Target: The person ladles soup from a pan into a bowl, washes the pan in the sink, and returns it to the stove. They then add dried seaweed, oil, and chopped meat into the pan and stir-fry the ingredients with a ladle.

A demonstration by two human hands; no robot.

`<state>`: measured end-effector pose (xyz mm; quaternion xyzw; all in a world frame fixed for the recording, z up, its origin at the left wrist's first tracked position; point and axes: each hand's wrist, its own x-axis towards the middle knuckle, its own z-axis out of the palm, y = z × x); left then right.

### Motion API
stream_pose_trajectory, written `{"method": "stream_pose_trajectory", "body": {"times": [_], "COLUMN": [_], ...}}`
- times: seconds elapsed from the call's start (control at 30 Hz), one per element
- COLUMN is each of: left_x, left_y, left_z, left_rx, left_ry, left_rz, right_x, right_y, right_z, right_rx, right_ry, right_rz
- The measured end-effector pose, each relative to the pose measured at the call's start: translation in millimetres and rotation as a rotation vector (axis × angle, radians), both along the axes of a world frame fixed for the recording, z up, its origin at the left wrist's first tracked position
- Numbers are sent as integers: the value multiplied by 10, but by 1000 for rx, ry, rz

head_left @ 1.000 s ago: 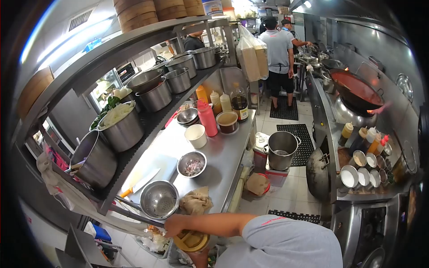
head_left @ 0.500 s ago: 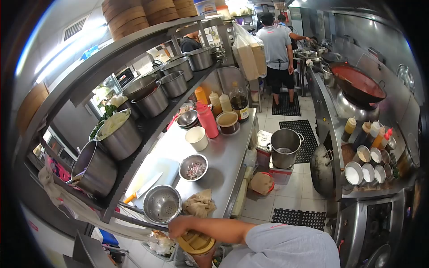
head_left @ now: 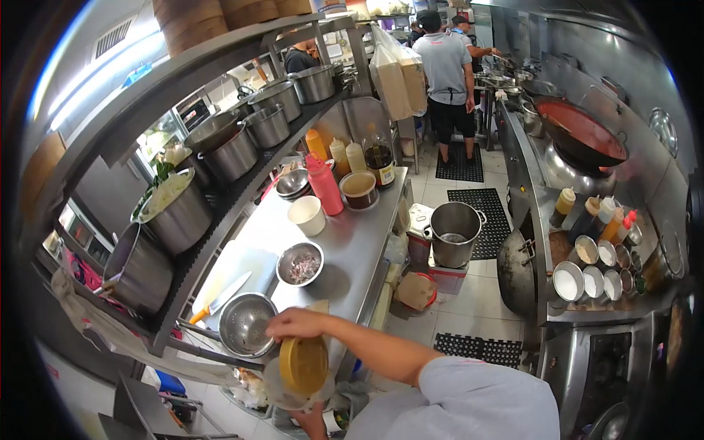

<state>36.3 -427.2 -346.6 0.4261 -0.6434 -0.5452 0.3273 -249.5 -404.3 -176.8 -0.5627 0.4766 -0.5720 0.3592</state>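
Two grips | grasping tilted yellow lid [head_left: 304,367] with right hand [head_left: 299,323] | supporting clear tub [head_left: 279,390] with left hand [head_left: 313,422], likely for steadiness

The person's right hand [head_left: 297,323] grips a tilted yellow lid [head_left: 304,366] beside the metal colander [head_left: 247,325], while the left hand [head_left: 314,421] is below at a clear tub [head_left: 276,389], near the steel counter [head_left: 345,257] holding an orange-handled knife [head_left: 221,298].

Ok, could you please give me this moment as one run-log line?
right hand: holding yellow lid | left hand: supporting clear container | lid: tilted over container | nearby: colander, knife, steel bowl
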Motion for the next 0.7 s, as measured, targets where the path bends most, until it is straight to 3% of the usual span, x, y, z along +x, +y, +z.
{"method": "stream_pose_trajectory", "body": {"times": [0.13,0.2,0.23,0.3,0.4,0.47,0.57,0.7], "left_x": [39,115,46,74,195,271,282,61], "left_y": [167,109,209,277,501,576,770,913], "left_z": [151,-35,167,251,253,214,434,910], "left_rx": [-32,5,-35,-57,-5,-144,-7,-93], "left_ry": [-163,-281,-299,-220,-230,-341,-195,-68], "left_rz": [83,80,104,54,125,-46,-187,-402], "right_x": [-138,-194,-144,-40,88,209,345,552], "right_y": [676,863,984,1170,1297,1337,1369,1352], "right_z": [251,112,196,267,-14,-124,-303,-339], "right_rx": [197,260,361,303,294,311,308,333], "right_ry": [-96,71,19,134,13,63,12,-42], "right_rz": [-173,-259,-271,-341,-387,-386,-357,-177]}}
